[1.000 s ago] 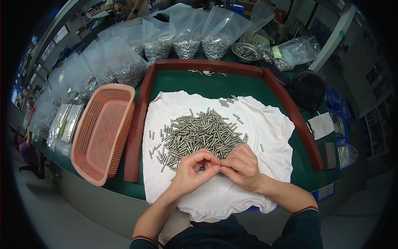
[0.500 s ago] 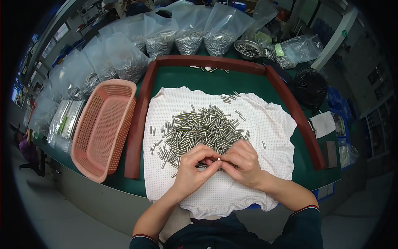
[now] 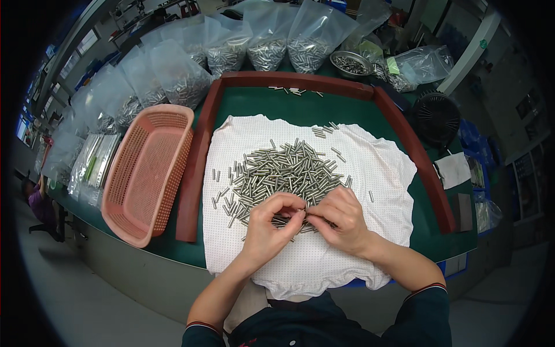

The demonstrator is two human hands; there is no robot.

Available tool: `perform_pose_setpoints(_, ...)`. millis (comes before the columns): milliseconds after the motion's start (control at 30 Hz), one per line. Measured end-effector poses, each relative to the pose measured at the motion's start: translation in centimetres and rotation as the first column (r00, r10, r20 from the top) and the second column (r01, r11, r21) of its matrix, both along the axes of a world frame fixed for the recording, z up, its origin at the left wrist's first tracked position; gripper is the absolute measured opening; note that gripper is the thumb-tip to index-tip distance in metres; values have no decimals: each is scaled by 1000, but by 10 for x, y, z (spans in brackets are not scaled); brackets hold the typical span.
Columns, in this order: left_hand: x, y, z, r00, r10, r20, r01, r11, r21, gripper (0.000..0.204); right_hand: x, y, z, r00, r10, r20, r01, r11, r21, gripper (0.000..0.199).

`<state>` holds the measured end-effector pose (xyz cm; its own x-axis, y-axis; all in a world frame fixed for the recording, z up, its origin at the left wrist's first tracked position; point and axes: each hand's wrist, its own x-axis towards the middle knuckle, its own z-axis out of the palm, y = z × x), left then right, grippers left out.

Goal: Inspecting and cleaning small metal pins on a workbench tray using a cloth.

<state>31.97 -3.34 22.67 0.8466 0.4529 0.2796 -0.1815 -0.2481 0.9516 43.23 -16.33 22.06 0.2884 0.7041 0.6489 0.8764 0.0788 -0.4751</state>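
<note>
A heap of short silvery metal pins point(image 3: 283, 170) lies on a white dotted cloth point(image 3: 370, 231). Over the near edge of the heap, my left hand point(image 3: 270, 225) and my right hand point(image 3: 342, 222) meet fingertip to fingertip. Thumb and forefinger of each are pinched around one small metal pin point(image 3: 305, 210), mostly covered by the fingers. Loose pins are scattered on the cloth around the pile, a few of them by its far edge.
Dark red rails point(image 3: 298, 79) border the green table point(image 3: 243, 101) on three sides. Left of them stands a pink plastic basket point(image 3: 110, 196). Bags of pins point(image 3: 309, 49), a metal bowl point(image 3: 351, 65) and a black fan point(image 3: 436, 118) stand around the outside.
Both hands have shifted slightly upward in the picture, still together. The bright pin end that showed between the fingertips is now mostly hidden. The whole view has moved a little.
</note>
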Motion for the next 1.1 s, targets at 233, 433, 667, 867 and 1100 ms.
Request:
perform_pose_setpoints(233,-16,2,16,996,77,-44,-61,959,276,12,7,-7,4,994,-108,11,108,994,17,17)
perform_pose_setpoints(433,-42,-23,8,996,28,-88,37,751,659,17,4,0,6,999,-43,-7,43,992,122,14)
perform_pose_setpoints(667,-37,-42,0,983,-104,-148,179,677,714,17,28,-86,68,927,-373,42,365,922,133,15)
perform_pose_setpoints(867,-39,-43,2,989,-47,-137,127,739,662,17,119,-219,76,486,-872,58,872,480,-97,6)
perform_pose_setpoints(1100,-39,-41,-2,990,24,-136,75,734,675,16,181,-231,50,535,-829,163,743,370,-557,16)
